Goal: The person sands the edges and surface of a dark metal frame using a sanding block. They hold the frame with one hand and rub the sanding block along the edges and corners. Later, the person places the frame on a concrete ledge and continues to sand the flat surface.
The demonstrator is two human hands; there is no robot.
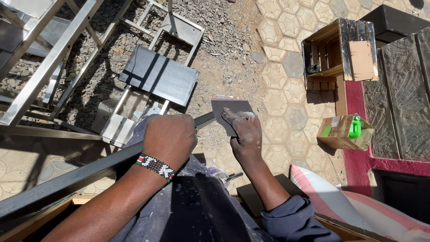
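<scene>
A long dark metal bar (67, 179) runs from the lower left up to the middle of the view, across my lap. My left hand (169, 139), with a beaded bracelet on the wrist, is closed around the bar near its far end. My right hand (244, 132) presses a dark grey sheet of sandpaper (233, 110) flat against the bar's tip, fingers spread on the sheet. Both hands are dusty.
Bare metal frames (49, 58) and a dark metal panel (159, 74) lie on gravel ahead. A wooden crate (340, 51) and a cardboard box (342, 132) with a green bottle sit on the paving to the right. A striped sack (340, 201) is by my right elbow.
</scene>
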